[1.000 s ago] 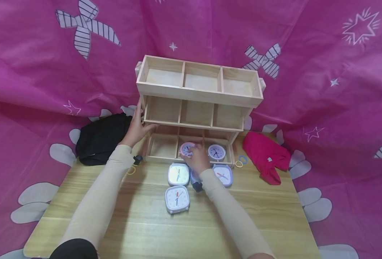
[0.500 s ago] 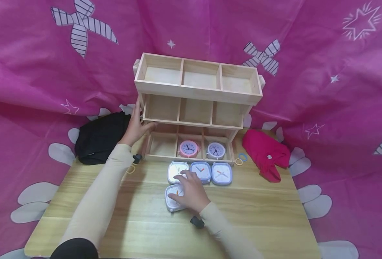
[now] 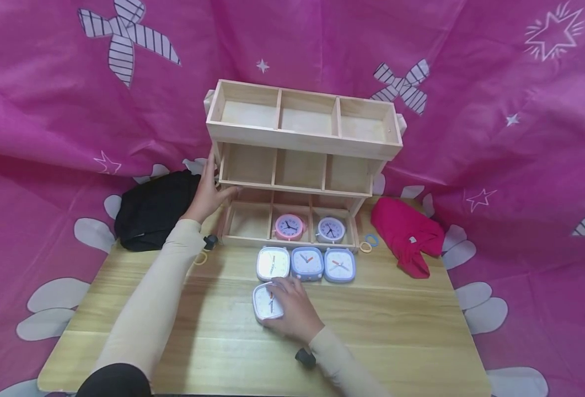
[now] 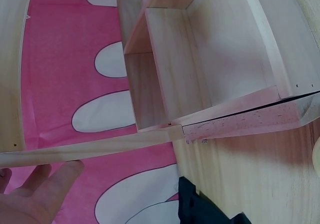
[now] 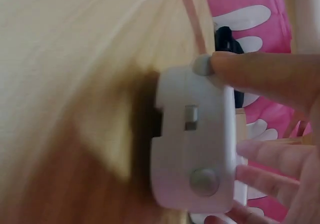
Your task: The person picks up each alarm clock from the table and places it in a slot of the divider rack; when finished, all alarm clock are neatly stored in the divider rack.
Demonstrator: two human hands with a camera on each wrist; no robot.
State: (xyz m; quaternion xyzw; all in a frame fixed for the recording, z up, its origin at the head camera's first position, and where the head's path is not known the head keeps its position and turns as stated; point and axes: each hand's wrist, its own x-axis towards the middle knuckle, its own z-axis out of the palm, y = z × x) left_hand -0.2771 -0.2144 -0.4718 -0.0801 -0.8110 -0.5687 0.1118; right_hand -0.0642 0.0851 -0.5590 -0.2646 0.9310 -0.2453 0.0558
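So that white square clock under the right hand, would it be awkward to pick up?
Probably not. The white square clock looks like a stiff, light plastic shell, and the right hand spans it. Its smooth rounded edges might slip. Lying flat on the table, it shouldn't roll.

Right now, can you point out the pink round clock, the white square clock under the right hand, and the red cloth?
pink round clock (image 3: 289,226), head view, on its dial.
white square clock (image 3: 264,302), head view, on the uncovered left part of its face.
red cloth (image 3: 405,231), head view, on its middle.
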